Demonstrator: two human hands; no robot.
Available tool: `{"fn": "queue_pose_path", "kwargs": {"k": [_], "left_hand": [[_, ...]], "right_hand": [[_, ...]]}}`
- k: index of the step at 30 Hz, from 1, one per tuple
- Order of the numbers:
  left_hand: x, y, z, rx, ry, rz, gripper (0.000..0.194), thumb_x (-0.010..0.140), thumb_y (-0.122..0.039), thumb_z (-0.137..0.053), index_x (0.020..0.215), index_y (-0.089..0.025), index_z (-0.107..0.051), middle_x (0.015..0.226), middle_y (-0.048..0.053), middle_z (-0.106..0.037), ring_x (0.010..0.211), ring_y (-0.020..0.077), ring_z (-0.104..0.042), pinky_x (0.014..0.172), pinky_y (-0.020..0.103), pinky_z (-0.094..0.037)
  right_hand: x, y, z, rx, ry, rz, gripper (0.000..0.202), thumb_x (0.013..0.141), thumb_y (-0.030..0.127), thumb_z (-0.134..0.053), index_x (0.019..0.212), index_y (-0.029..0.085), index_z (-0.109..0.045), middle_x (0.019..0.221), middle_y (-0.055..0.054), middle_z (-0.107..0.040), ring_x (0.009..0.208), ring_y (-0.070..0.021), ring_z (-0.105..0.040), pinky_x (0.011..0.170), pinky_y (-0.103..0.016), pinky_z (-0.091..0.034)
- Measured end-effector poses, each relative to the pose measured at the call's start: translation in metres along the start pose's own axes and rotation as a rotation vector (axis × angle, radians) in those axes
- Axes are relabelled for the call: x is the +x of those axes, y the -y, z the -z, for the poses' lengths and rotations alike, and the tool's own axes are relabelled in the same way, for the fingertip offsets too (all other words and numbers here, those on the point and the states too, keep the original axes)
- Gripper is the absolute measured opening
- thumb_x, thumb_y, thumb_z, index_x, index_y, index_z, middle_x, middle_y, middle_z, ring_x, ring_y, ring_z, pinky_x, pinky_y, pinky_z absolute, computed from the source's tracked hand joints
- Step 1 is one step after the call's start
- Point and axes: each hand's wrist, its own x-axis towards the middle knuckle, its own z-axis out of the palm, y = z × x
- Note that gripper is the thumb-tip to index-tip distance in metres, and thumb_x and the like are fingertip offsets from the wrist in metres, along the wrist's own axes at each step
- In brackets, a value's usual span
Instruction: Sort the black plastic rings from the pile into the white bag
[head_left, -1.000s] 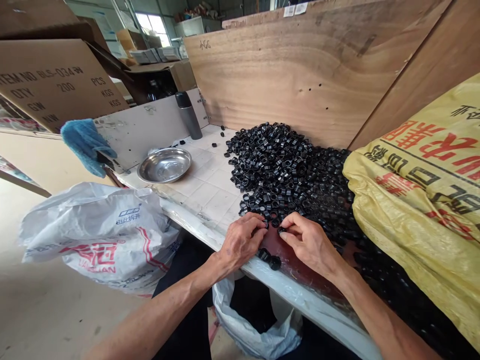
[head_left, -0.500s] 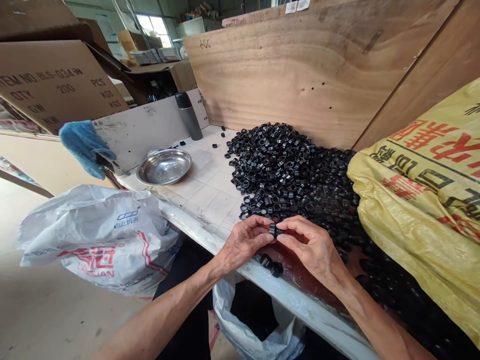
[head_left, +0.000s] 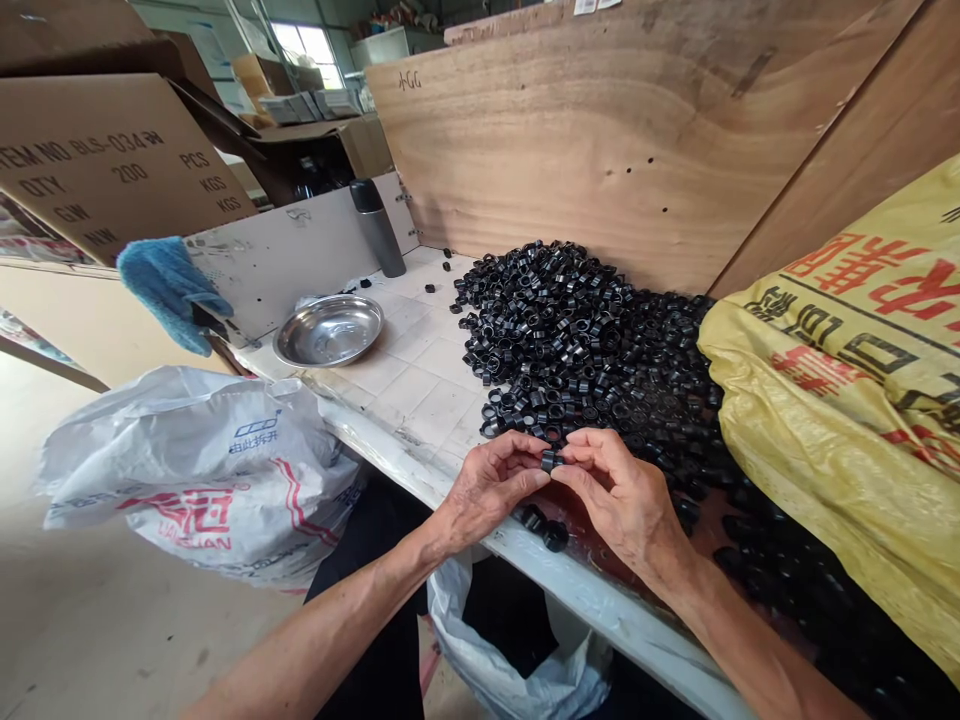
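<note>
Between the fingertips of my left hand (head_left: 495,480) and my right hand (head_left: 615,490) is a small black plastic ring-shaped part (head_left: 550,460). Both hands are closed in a pinch on it, thumbs below and fingers above; whether it is one piece or two fitted together I cannot tell. Just beyond the fingers rises a heap of small black plastic rings (head_left: 555,320). Two black parts (head_left: 553,535) lie near the table edge, just below my hands.
A yellow woven sack (head_left: 847,350) lies at the right. A metal bowl (head_left: 330,335) and a dark flask (head_left: 380,230) stand on the left of the table (head_left: 412,350). White sacks hang at the front left (head_left: 195,480) and below the edge (head_left: 480,650). Wooden boards (head_left: 540,150) close the back.
The black part between my fingertips has turned slightly, and my right fingers have shifted a little around it. The rest stands as before.
</note>
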Motion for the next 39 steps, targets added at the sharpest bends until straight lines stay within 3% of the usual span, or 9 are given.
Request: {"fn": "queue_pose_path", "kwargs": {"k": [7, 12, 17, 20, 24, 26, 30, 34, 39], "left_hand": [[0.002, 0.001, 0.0, 0.025, -0.022, -0.023, 0.035, 0.081, -0.032, -0.081, 0.106, -0.015, -0.064, 0.092, 0.006, -0.072, 0.076, 0.0168, -0.072, 0.074, 0.031, -0.06], [0.002, 0.001, -0.001, 0.008, -0.026, -0.013, 0.037, 0.079, -0.034, -0.083, 0.104, -0.015, -0.064, 0.09, 0.006, -0.073, 0.075, 0.0167, -0.072, 0.072, 0.03, -0.06], [-0.001, 0.006, -0.002, 0.038, 0.034, -0.092, 0.034, 0.084, -0.035, -0.078, 0.107, -0.015, -0.06, 0.089, 0.005, -0.072, 0.072, 0.0187, -0.073, 0.072, 0.036, -0.063], [-0.001, 0.007, -0.002, 0.057, 0.042, -0.105, 0.033, 0.085, -0.034, -0.077, 0.106, -0.015, -0.061, 0.09, 0.006, -0.072, 0.074, 0.0188, -0.074, 0.074, 0.036, -0.063], [-0.001, 0.004, -0.002, -0.002, 0.001, -0.065, 0.036, 0.083, -0.034, -0.08, 0.106, -0.015, -0.06, 0.09, 0.006, -0.072, 0.074, 0.0179, -0.073, 0.07, 0.032, -0.062], [-0.001, 0.002, -0.002, -0.012, 0.007, -0.064, 0.037, 0.083, -0.034, -0.08, 0.106, -0.015, -0.06, 0.088, 0.006, -0.072, 0.071, 0.0177, -0.072, 0.069, 0.033, -0.062], [-0.001, 0.003, -0.002, -0.002, 0.015, -0.06, 0.037, 0.082, -0.034, -0.08, 0.106, -0.014, -0.061, 0.088, 0.006, -0.071, 0.072, 0.0176, -0.071, 0.071, 0.033, -0.06], [0.0, 0.003, 0.0, 0.02, -0.056, -0.073, 0.038, 0.081, -0.034, -0.081, 0.106, -0.014, -0.062, 0.093, 0.007, -0.071, 0.08, 0.0151, -0.069, 0.074, 0.028, -0.056], [-0.001, 0.001, 0.001, 0.052, -0.097, -0.057, 0.039, 0.081, -0.035, -0.081, 0.107, -0.014, -0.062, 0.093, 0.006, -0.07, 0.083, 0.0135, -0.065, 0.076, 0.025, -0.051]], "right_hand": [[0.001, 0.002, -0.001, -0.068, -0.025, 0.092, 0.01, 0.09, 0.033, -0.071, 0.09, 0.024, -0.07, 0.089, -0.004, -0.074, 0.078, -0.0196, -0.07, 0.074, -0.03, -0.057], [0.002, 0.003, 0.001, -0.038, -0.006, 0.174, 0.01, 0.092, 0.033, -0.068, 0.097, 0.025, -0.071, 0.098, -0.005, -0.073, 0.087, -0.0205, -0.07, 0.078, -0.03, -0.056], [-0.001, 0.004, 0.001, -0.088, 0.055, 0.083, 0.024, 0.098, 0.038, -0.059, 0.118, 0.024, -0.062, 0.086, -0.002, -0.072, 0.07, -0.0174, -0.068, 0.067, -0.027, -0.054], [-0.003, 0.004, 0.0, -0.091, 0.092, 0.052, 0.02, 0.101, 0.039, -0.053, 0.113, 0.023, -0.059, 0.075, 0.0, -0.069, 0.062, -0.0159, -0.065, 0.061, -0.026, -0.051], [-0.003, 0.004, 0.002, -0.063, 0.17, 0.096, 0.019, 0.1, 0.035, -0.054, 0.115, 0.024, -0.058, 0.083, -0.001, -0.069, 0.07, -0.0162, -0.066, 0.067, -0.025, -0.05], [-0.002, 0.002, 0.003, -0.103, 0.18, 0.105, 0.015, 0.101, 0.035, -0.053, 0.102, 0.023, -0.061, 0.073, 0.0, -0.065, 0.063, -0.015, -0.061, 0.063, -0.025, -0.046], [-0.002, 0.004, 0.005, -0.148, 0.179, 0.105, 0.043, 0.105, 0.038, -0.042, 0.066, 0.022, -0.049, 0.059, 0.002, -0.051, 0.054, -0.012, -0.049, 0.059, -0.026, -0.038], [-0.001, 0.009, 0.007, -0.098, 0.214, 0.116, 0.031, 0.103, 0.037, -0.048, 0.078, 0.021, -0.058, 0.062, 0.003, -0.055, 0.057, -0.012, -0.05, 0.059, -0.025, -0.039], [-0.001, 0.009, 0.008, -0.12, 0.153, 0.145, 0.035, 0.099, 0.039, -0.056, 0.069, 0.02, -0.055, 0.058, 0.003, -0.05, 0.052, -0.011, -0.044, 0.054, -0.025, -0.037]]}}
